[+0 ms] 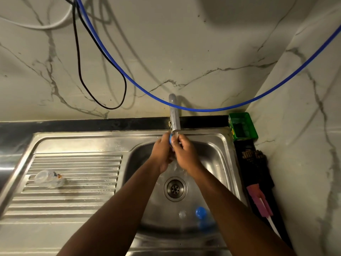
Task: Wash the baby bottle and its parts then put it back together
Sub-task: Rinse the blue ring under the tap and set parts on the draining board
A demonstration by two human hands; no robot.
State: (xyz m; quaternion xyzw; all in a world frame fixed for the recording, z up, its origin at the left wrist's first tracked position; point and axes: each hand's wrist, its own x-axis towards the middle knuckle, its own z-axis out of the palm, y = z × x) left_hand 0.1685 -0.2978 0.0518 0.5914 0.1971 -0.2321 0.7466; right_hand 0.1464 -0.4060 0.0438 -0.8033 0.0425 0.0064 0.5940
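While water runs from the metal tap [175, 115], both hands meet just under its spout, over the basin of the steel sink [219, 156]. The left hand [163, 154] has its fingers curled around a small blue part [170, 139] of the baby bottle, of which only a rounded edge shows between the two hands. The right hand [185, 154] is also curled, with its fingertips pressed to the same part, but I cannot tell exactly how it pinches. On the ribbed draining board at the left lies the clear bottle body [49, 179] on its side, transparent plastic with a small orange and dark print. Near the front wall of the basin rest a blue round piece [201, 212] with a glossy surface and, just beside it, a small clear piece [182, 214], too blurred to name. The drain [175, 189] is a round metal strainer with holes. At the right corner of the bench stands a green plastic box [242, 128], and a blue hose [140, 85] hangs in a curve before the marble-patterned wall.
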